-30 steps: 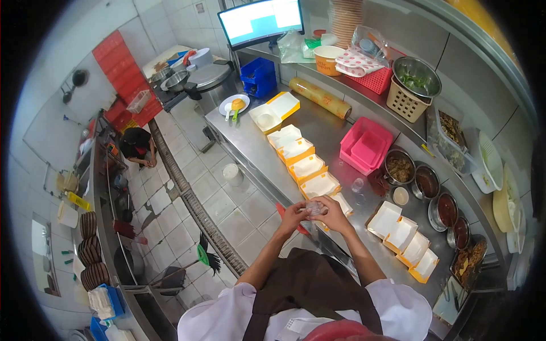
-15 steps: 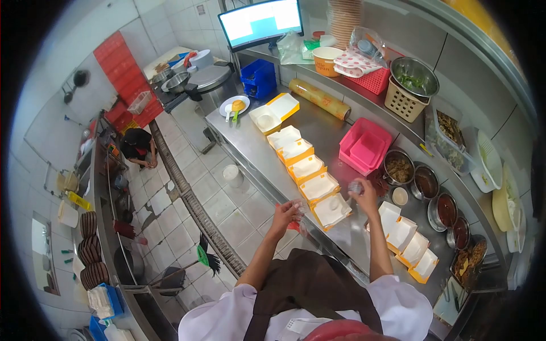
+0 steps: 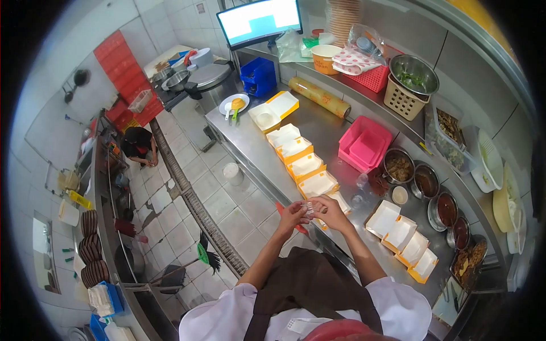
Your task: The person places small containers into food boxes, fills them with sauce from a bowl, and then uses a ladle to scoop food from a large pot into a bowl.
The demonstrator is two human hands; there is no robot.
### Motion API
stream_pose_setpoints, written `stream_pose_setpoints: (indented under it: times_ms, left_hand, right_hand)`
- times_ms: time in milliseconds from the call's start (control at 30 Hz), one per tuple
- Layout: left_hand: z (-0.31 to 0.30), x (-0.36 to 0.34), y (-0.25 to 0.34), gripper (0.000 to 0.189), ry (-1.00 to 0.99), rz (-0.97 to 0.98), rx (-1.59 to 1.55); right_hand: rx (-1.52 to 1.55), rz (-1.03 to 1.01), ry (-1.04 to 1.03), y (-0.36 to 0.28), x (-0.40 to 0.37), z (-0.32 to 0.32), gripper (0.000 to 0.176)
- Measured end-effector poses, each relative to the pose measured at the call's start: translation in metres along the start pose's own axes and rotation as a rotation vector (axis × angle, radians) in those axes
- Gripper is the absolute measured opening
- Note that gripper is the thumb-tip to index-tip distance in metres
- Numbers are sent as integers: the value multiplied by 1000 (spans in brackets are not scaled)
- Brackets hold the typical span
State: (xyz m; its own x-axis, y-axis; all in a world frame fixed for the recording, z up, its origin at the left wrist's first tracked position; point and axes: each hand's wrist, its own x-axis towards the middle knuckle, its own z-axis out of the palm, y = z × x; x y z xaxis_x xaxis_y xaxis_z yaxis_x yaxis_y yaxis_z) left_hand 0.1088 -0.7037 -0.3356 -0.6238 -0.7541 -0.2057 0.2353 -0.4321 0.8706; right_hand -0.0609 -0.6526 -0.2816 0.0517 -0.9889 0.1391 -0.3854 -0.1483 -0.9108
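Both my hands meet in front of my apron, over the counter's near edge. My left hand (image 3: 293, 215) is closed on a small clear plastic cup (image 3: 310, 209). From the right, my right hand (image 3: 329, 211) holds the same cup with bent fingers. Partly behind my right hand lies the nearest open box of a row of white and orange boxes (image 3: 307, 165). Just beyond that hand, small clear cups (image 3: 358, 199) stand on the steel counter (image 3: 355, 230).
More open boxes (image 3: 414, 248) lie at the right, near metal bowls of food (image 3: 442, 209) and a white cup (image 3: 400, 195). Pink containers (image 3: 364, 145) stand behind. A person (image 3: 138, 146) crouches far left. A red object (image 3: 282, 209) shows beside my left hand.
My right hand has moved left from over the counter to meet my left hand at the clear cup. My left hand has shifted slightly right.
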Motion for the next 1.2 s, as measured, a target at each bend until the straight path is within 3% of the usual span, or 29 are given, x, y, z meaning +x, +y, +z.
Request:
stream_pose_setpoints:
  times_ms: [300, 467, 533, 600, 667, 700, 767, 833, 867, 900, 967, 1067, 1133, 1167, 1200]
  left_hand:
    - [28, 2, 1, 38, 67, 34, 59]
    - [2, 15, -25, 15, 226, 64, 159]
    - [20, 26, -36, 10, 128, 78, 79]
    - [34, 38, -47, 6, 29, 85, 4]
    - [40, 59, -51, 3, -115, 219, -109]
    - [45, 59, -41, 9, -91, 170, -109]
    - [50, 59, -30, 15, -66, 170, -72]
    - [42, 56, -29, 25, -38, 171, 15]
    - [35, 57, -27, 29, -45, 162, 60]
    - [30, 60, -23, 34, 21, 141, 166]
    - [22, 70, 3, 29, 27, 160, 278]
    - [35, 93, 74, 23, -39, 402, 380]
    - [48, 114, 134, 20, -31, 593, 678]
    - [62, 123, 163, 21, -59, 712, 604]
    - [75, 131, 194, 23, -55, 762, 727]
  right_hand:
    - [120, 48, -14, 17, -8, -21, 42]
    - [4, 55, 108, 50, -3, -54, 34]
    - [456, 397, -118, 23, -6, -45, 27]
    - [481, 428, -215, 41, -7, -23, 27]
    - [397, 307, -112, 54, -3, -21, 27]
    - [418, 181, -39, 54, -1, -27, 26]
    - [225, 335, 106, 68, -5, -46, 24]
    - [-25, 126, 385, 113, -6, -55, 19]
    - [-274, 170, 345, 127, -3, -75, 17]
    - [-320, 241, 439, 129, -7, -83, 22]
    - [-396, 363, 443, 166, -7, -107, 30]
    - [-403, 457, 525, 168, -10, -137, 32]
    - [-371, 379, 627, 183, -11, -149, 32]
    - [-367, 391, 628, 187, -13, -153, 32]
    - [-340, 337, 594, 188, -15, -156, 33]
